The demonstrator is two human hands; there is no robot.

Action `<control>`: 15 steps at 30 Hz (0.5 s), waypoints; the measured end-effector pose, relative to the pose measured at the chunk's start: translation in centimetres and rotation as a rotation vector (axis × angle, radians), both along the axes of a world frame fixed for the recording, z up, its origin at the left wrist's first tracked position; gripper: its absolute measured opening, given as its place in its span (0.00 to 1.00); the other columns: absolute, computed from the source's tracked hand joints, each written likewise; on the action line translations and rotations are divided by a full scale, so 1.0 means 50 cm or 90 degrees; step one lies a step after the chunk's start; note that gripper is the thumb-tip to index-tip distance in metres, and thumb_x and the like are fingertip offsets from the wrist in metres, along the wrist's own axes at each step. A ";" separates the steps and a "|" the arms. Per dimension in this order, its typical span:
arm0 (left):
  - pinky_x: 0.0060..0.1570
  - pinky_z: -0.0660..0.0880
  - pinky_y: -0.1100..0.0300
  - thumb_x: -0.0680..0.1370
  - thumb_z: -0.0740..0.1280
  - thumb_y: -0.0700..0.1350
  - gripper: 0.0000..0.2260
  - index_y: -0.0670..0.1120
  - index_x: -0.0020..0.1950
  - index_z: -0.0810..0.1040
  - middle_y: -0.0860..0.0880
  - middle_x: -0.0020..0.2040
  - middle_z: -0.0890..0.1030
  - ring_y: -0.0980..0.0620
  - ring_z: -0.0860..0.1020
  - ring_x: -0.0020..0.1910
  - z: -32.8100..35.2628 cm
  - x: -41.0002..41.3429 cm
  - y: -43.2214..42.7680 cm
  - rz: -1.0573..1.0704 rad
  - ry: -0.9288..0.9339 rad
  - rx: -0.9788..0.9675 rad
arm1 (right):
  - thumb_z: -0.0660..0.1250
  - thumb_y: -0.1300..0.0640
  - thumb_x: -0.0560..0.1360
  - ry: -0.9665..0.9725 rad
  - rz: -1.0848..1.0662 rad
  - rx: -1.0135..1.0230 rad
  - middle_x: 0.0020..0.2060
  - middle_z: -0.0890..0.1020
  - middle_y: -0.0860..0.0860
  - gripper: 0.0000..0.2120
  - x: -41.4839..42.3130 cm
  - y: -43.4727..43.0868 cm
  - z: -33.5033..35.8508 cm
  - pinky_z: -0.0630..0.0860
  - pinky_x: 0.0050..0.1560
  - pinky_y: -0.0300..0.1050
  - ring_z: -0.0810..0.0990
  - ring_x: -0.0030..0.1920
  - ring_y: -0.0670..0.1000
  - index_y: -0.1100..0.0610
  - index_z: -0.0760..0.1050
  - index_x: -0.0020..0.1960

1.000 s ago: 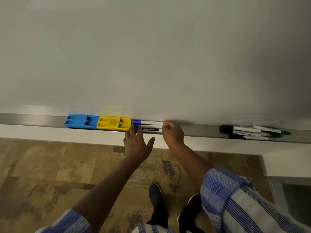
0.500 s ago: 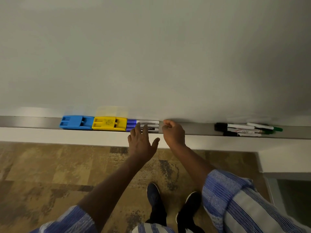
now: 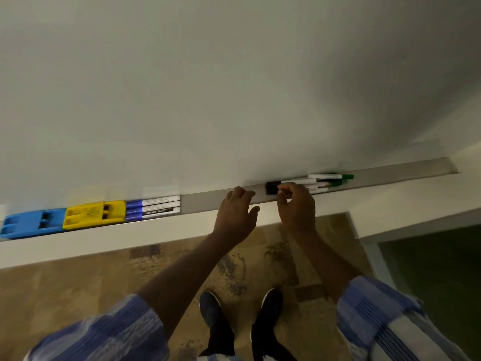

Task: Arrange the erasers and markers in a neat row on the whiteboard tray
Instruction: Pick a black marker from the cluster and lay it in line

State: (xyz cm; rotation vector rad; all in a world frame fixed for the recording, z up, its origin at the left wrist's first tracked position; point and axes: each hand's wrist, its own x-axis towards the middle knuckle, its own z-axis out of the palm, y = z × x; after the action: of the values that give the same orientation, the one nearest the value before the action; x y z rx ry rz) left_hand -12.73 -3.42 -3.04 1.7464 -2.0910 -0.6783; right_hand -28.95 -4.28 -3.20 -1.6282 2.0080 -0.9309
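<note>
While the broad matte-white whiteboard (image 3: pixel 234 87) fills everything from nine through twelve to three o'clock, the long grey metal whiteboard tray (image 3: pixel 205 200) runs beneath it, rising slightly from eight o'clock toward two. At its nine o'clock end a blue plastic block eraser (image 3: pixel 32 224) and a yellow plastic block eraser (image 3: pixel 95 213) lie end to end, touching, and a stack of blue-capped white markers (image 3: pixel 153 207) butts against the yellow one; that part looks finished. Well apart, toward two o'clock, lies a loose cluster of black- and green-capped white markers (image 3: pixel 318 182), their long axes along the tray but overlapped and uneven. A bare stretch of tray separates the two groups. The right hand (image 3: pixel 296 207) is at the nine o'clock end of that cluster, its fingers (image 3: pixel 285 190) curled and nearly closed around the black cap of the nearest marker; whether they actually grip it I cannot tell. The left hand (image 3: pixel 236 213) rests on the tray's front lip just beside it, fingers loosely bent and holding nothing. The right hand is the nearer, so the coming move is probably a slide toward nine o'clock, along the markers' own axis.
</note>
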 end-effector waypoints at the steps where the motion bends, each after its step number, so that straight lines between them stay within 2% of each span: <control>1: 0.57 0.76 0.50 0.78 0.69 0.46 0.19 0.43 0.68 0.76 0.43 0.60 0.78 0.44 0.76 0.59 0.000 -0.023 -0.008 -0.001 0.011 0.005 | 0.68 0.60 0.77 0.013 -0.023 -0.004 0.49 0.83 0.56 0.08 -0.034 -0.001 -0.003 0.74 0.49 0.38 0.82 0.49 0.55 0.61 0.80 0.55; 5: 0.56 0.77 0.49 0.79 0.67 0.44 0.17 0.41 0.66 0.77 0.41 0.58 0.79 0.42 0.78 0.56 -0.008 -0.098 -0.039 0.047 0.035 0.030 | 0.68 0.60 0.77 0.023 -0.116 0.029 0.54 0.80 0.58 0.10 -0.142 -0.009 -0.008 0.74 0.52 0.40 0.80 0.54 0.56 0.60 0.79 0.57; 10: 0.46 0.79 0.46 0.77 0.64 0.39 0.14 0.42 0.62 0.80 0.40 0.50 0.79 0.39 0.77 0.47 -0.015 -0.152 -0.062 0.047 -0.019 0.004 | 0.70 0.60 0.75 0.053 -0.088 0.038 0.56 0.81 0.58 0.12 -0.197 -0.020 -0.023 0.80 0.56 0.54 0.80 0.57 0.58 0.60 0.79 0.58; 15: 0.37 0.76 0.50 0.75 0.69 0.37 0.08 0.42 0.54 0.81 0.40 0.46 0.78 0.39 0.77 0.41 -0.028 -0.171 -0.080 -0.039 -0.154 -0.065 | 0.69 0.61 0.76 0.071 -0.040 0.032 0.58 0.80 0.58 0.13 -0.211 -0.029 -0.032 0.78 0.55 0.50 0.79 0.57 0.58 0.60 0.79 0.60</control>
State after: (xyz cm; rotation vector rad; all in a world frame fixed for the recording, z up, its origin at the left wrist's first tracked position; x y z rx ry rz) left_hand -21.30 -7.42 -4.43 1.7905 -2.3022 -0.3841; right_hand -39.50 -5.71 -4.77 -1.6313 2.1508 -0.8198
